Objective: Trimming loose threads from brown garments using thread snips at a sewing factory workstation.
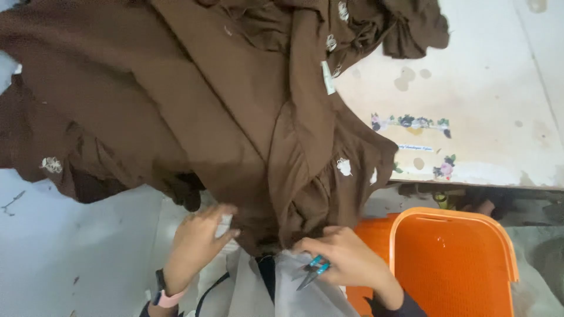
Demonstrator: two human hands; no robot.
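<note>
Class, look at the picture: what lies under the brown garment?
The brown garment drapes over a white table and its edge; the tabletop beneath it is covered and cannot be seen.
</note>
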